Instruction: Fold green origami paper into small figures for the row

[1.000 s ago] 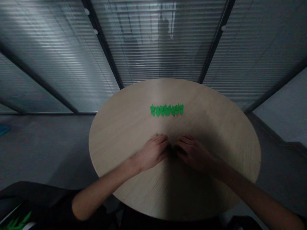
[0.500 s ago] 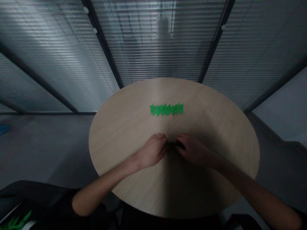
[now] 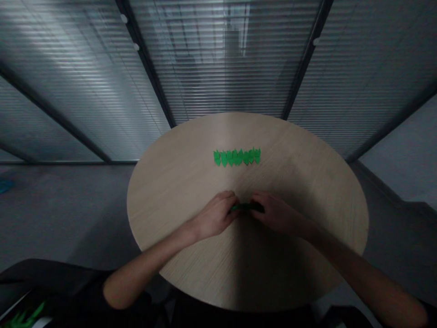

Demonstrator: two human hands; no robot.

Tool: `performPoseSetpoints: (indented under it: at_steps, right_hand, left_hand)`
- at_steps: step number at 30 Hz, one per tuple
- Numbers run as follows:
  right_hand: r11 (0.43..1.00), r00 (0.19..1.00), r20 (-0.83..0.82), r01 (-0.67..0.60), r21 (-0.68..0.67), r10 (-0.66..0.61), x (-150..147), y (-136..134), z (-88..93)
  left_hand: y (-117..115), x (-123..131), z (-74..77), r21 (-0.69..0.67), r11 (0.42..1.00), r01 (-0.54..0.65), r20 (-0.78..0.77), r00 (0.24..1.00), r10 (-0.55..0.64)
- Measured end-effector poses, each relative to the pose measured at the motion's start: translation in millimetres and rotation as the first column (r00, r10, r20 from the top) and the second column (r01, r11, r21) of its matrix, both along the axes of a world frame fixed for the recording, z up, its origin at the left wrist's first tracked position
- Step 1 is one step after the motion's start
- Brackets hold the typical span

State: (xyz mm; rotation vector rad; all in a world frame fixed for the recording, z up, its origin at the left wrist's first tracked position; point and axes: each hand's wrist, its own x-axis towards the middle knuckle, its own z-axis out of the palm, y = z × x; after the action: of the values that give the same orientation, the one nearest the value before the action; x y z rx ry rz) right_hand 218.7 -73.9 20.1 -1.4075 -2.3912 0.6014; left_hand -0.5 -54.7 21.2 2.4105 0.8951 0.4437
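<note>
Over the middle of the round table, my left hand (image 3: pixel 221 210) and my right hand (image 3: pixel 273 210) face each other with their fingers closed. Both grip the ends of a thin, dark green folded paper (image 3: pixel 244 207). Its outline is mostly hidden by fingers and shadow. Beyond the hands lies a row of several bright green folded paper shapes (image 3: pixel 236 157), each pointed at the lower end and with pointed tips on top. They sit side by side, close together or touching.
The round wooden table (image 3: pixel 170 182) fills the centre, my right arm's side in shadow. Behind it stands a glass partition with blinds (image 3: pixel 205 82). At lower left, green pieces (image 3: pixel 29 316) show in a dark spot beside me. A blue item (image 3: pixel 5 186) lies on the floor.
The left fingers have shifted slightly, and a little more of the green paper shows beside them. The row of green shapes stays put.
</note>
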Motion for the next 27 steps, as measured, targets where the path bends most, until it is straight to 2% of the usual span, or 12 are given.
performPoseSetpoints:
  at_steps: [4,8,10,12,16,19,21,24,27]
  right_hand:
    - [0.999,1.0,0.005,-0.021,0.025,0.021,1.0,2.2,-1.1]
    - [0.999,0.999,-0.017,-0.043,0.019,0.044,3.5,7.2,-6.0]
    - [0.998,0.997,-0.06,-0.048,-0.027,0.046,4.7,11.0,-7.5]
    - [0.987,0.991,-0.128,-0.047,-0.153,0.027,5.8,15.6,-6.8]
    - [0.879,0.951,-0.308,-0.124,-0.46,-0.027,8.3,23.9,1.4]
    - [0.781,0.918,-0.381,-0.158,-0.604,-0.108,11.7,25.5,6.9]
    - [0.74,0.896,-0.412,-0.164,-0.652,-0.164,14.8,23.7,7.9]
    - [0.745,0.868,-0.471,-0.208,-0.634,-0.158,18.8,18.1,6.7]
    - [0.803,0.882,-0.455,-0.184,-0.567,-0.119,18.6,10.7,5.1]
  left_hand:
    - [0.6,0.7,0.4,0.028,1.0,0.013,-0.027,1.0,-0.012]
    - [1.4,-0.9,-1.4,-0.01,1.0,0.003,-0.006,1.0,-0.003]
    - [1.4,-3.1,-2.7,-0.001,1.0,0.002,0.051,0.999,-0.002]
    - [1.3,-5.8,-3.8,0.065,0.998,0.008,0.124,0.992,-0.016]
    - [2.0,-9.1,-5.0,0.254,0.964,0.083,0.193,0.972,-0.134]
    - [2.2,-7.8,-4.3,0.292,0.95,0.109,0.242,0.953,-0.184]
    - [1.4,-6.3,-3.0,0.29,0.952,0.101,0.28,0.942,-0.185]
    - [-0.6,-5.7,-1.2,0.303,0.949,0.086,0.301,0.936,-0.181]
    - [-1.5,-7.5,-1.0,0.316,0.948,0.045,0.31,0.939,-0.148]
